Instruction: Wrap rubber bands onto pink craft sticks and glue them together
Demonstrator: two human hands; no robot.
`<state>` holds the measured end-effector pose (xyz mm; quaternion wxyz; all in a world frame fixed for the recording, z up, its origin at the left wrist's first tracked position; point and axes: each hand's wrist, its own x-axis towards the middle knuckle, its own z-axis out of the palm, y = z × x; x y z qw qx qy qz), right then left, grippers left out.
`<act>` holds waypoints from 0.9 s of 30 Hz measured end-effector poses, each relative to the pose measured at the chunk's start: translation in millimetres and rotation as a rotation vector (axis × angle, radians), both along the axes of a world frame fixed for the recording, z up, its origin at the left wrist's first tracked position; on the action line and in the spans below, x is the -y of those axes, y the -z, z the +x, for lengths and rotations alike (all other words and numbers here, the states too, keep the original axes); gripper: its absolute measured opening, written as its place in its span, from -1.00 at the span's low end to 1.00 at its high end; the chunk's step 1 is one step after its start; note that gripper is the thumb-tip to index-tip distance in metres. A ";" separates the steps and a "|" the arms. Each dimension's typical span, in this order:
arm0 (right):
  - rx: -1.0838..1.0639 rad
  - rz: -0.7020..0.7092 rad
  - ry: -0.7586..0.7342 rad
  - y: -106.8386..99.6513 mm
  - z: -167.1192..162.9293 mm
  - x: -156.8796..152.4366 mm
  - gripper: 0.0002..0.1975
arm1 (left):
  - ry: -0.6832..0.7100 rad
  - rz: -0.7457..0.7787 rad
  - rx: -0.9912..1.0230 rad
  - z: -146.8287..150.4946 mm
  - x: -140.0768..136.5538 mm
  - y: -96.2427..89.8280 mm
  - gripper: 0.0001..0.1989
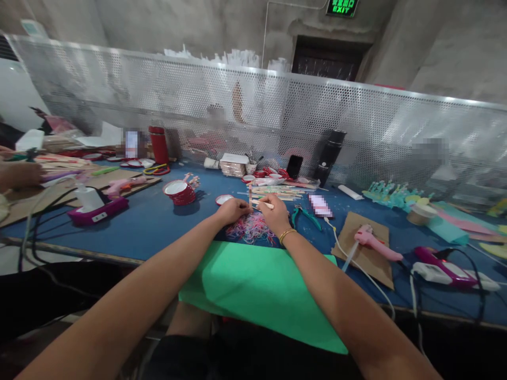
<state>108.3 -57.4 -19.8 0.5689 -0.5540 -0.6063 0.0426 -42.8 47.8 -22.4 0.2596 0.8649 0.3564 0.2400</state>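
Observation:
Near the table's front edge my left hand [233, 211] is closed on a thin pinkish strip [250, 194] that stands upright from the fingertips. My right hand [276, 212], with a gold bracelet [287, 235] at its wrist, pinches a pale, slim stick-like tool [262, 204]. The tool points left, towards the strip; whether they touch is too small to tell. Beneath both hands lies a tangled heap of pink, blue and white threads [252, 229]. A bright green sheet [257, 287] spreads over my lap below it.
Teal pliers [307, 216] lie right of my right hand. Further right, a pink glue gun [376, 243] rests on cardboard [366, 269], beside a purple power strip [447, 266]. Red-and-white rolls [180, 192] stand left. A co-worker's hand [19, 174] shows far left. A perforated metal screen [190, 100] stands behind.

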 end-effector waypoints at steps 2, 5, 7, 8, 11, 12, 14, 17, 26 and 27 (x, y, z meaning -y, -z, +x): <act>0.009 -0.010 -0.001 1.3 1.1 -1.5 -0.87 | 0.000 -0.007 0.004 0.5 -1.5 1.0 -0.57; 0.015 -0.025 0.043 2.1 3.8 -2.6 -0.88 | -0.003 0.000 0.001 0.9 -3.7 2.4 -0.58; 0.013 -0.040 0.084 1.3 4.9 -1.8 -0.89 | -0.005 0.008 -0.010 0.9 -4.3 2.8 -0.59; 0.013 -0.043 0.094 0.6 5.0 -1.0 -0.89 | -0.007 0.011 -0.016 0.8 -4.3 2.8 -0.59; 0.035 -0.028 0.064 -1.1 2.8 1.3 -0.88 | -0.008 0.006 -0.020 0.6 -3.5 2.3 -0.58; 0.049 -0.023 0.047 -1.4 1.6 1.8 -0.88 | -0.002 0.001 -0.016 0.5 -3.2 2.1 -0.58; 0.073 -0.025 0.022 -1.4 -0.3 1.9 -0.87 | 0.009 -0.004 -0.009 0.6 -2.7 1.8 -0.58; 0.084 -0.045 0.022 -0.9 -0.4 0.7 -0.86 | 0.003 -0.004 -0.011 1.1 -3.6 2.2 -0.58; 0.069 -0.059 0.045 -1.1 1.3 0.4 -0.87 | -0.005 0.012 -0.029 1.0 -5.4 2.3 -0.61; 0.075 -0.055 0.030 -0.7 0.6 0.3 -0.87 | -0.009 0.009 -0.031 1.0 -4.9 1.9 -0.60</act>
